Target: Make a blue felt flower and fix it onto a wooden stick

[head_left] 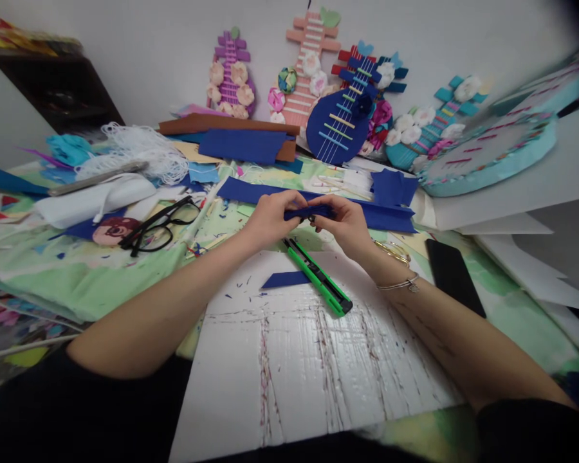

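Between my left hand (275,217) and my right hand (342,222) is a small dark blue folded piece (309,211), pinched at both ends. The fingers of both hands are closed on it, and they hide part of it. Just below them, a green utility knife (318,276) lies slantwise on the scored white board (231,360). Under the knife's left side rests a short blue strip (284,279) with a slanted end. Behind my hands stretches a long blue strip (251,191) of the same colour.
Eyeglasses (161,225) lie at left, near white string (139,151) and a white roll (96,199). A black phone (453,276) is at right. Decorated lute-shaped crafts (338,128) lean on the wall, with stacked blue and brown sheets (241,145) before them.
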A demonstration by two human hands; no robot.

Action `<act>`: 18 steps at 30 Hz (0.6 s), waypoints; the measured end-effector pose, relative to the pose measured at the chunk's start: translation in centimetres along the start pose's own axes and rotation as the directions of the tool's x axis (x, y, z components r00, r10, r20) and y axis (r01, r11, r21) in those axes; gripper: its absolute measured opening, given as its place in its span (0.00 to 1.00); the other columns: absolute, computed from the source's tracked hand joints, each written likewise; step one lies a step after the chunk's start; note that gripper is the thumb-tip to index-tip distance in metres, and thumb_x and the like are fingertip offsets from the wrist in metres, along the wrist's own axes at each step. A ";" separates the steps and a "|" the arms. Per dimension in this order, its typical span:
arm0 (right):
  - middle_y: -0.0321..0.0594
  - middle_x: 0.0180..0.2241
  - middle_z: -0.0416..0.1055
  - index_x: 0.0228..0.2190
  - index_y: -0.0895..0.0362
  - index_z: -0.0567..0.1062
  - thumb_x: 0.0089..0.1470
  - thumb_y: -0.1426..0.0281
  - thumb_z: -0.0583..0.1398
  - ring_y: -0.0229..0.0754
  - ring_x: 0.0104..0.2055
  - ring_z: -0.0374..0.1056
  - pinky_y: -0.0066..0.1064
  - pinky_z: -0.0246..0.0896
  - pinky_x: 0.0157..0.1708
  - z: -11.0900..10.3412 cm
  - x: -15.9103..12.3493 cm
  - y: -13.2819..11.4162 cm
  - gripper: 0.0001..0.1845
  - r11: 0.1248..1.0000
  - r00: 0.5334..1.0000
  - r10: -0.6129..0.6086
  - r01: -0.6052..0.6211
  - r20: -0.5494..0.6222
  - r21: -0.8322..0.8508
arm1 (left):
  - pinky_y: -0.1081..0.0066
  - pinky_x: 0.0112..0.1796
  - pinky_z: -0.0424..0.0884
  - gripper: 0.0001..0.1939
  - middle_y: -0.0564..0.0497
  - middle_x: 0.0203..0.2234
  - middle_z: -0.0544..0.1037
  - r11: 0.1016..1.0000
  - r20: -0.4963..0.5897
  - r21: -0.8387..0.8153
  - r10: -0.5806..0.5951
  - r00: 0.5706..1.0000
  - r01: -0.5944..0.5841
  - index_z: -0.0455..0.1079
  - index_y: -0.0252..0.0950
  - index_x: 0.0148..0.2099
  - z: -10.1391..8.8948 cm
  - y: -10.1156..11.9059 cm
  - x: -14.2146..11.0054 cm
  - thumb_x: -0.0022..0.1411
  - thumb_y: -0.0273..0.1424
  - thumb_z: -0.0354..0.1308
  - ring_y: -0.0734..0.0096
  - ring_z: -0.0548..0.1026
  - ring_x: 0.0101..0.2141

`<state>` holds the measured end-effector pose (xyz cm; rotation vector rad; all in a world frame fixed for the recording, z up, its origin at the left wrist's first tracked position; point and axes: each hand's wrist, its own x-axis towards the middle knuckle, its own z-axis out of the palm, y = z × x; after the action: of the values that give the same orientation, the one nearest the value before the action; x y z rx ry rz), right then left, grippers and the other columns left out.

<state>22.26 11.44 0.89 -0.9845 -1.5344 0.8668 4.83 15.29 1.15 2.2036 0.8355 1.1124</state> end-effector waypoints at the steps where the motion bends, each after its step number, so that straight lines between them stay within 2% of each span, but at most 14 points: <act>1: 0.36 0.28 0.72 0.34 0.58 0.76 0.42 0.75 0.63 0.34 0.27 0.66 0.29 0.64 0.27 -0.1 0.1 0.1 0.12 1.000 1.000 -0.009 0.009 -0.016 0.002 | 0.70 0.37 0.68 0.12 0.49 0.32 0.79 1.000 0.010 0.022 -0.006 1.000 0.006 0.73 0.36 0.37 -0.1 0.0 0.0 0.48 0.20 0.56 0.65 0.77 0.36; 5: 0.34 0.25 0.72 0.31 0.59 0.76 0.42 0.73 0.64 0.34 0.25 0.67 0.29 0.65 0.27 -0.2 0.2 0.2 0.09 1.000 0.998 -0.024 0.023 -0.060 -0.014 | 0.71 0.34 0.67 0.07 0.50 0.28 0.79 0.991 0.055 0.130 -0.048 0.997 0.040 0.75 0.35 0.34 -0.5 0.3 0.1 0.51 0.24 0.58 0.67 0.75 0.31; 10: 0.35 0.23 0.71 0.29 0.59 0.73 0.41 0.71 0.64 0.36 0.25 0.70 0.31 0.67 0.30 -0.1 0.2 0.1 0.09 0.999 0.996 0.046 -0.046 -0.074 -0.002 | 0.75 0.27 0.66 0.08 0.52 0.26 0.78 0.992 0.093 0.048 -0.121 0.988 0.117 0.75 0.34 0.36 -1.0 0.5 0.1 0.55 0.29 0.56 0.74 0.72 0.22; 14: 0.34 0.23 0.70 0.30 0.58 0.72 0.42 0.72 0.63 0.35 0.25 0.69 0.29 0.63 0.27 -0.2 0.3 0.5 0.09 0.999 0.999 0.029 -0.030 -0.046 -0.030 | 0.73 0.34 0.67 0.09 0.51 0.32 0.80 0.991 0.069 0.116 -0.077 0.995 0.068 0.76 0.35 0.39 -1.1 0.4 0.3 0.55 0.25 0.56 0.71 0.75 0.32; 18: 0.34 0.25 0.70 0.33 0.58 0.72 0.44 0.74 0.61 0.34 0.26 0.66 0.28 0.61 0.29 -0.3 0.3 1.1 0.10 0.990 0.999 -0.007 0.002 -0.034 -0.141 | 0.71 0.40 0.66 0.12 0.50 0.36 0.79 0.985 0.117 0.169 -0.050 0.992 0.030 0.74 0.36 0.42 -0.9 0.1 0.5 0.56 0.22 0.54 0.68 0.74 0.37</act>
<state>22.72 12.15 0.05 -1.0914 -1.5852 0.7423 4.32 15.74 1.93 2.3538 0.9454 0.9082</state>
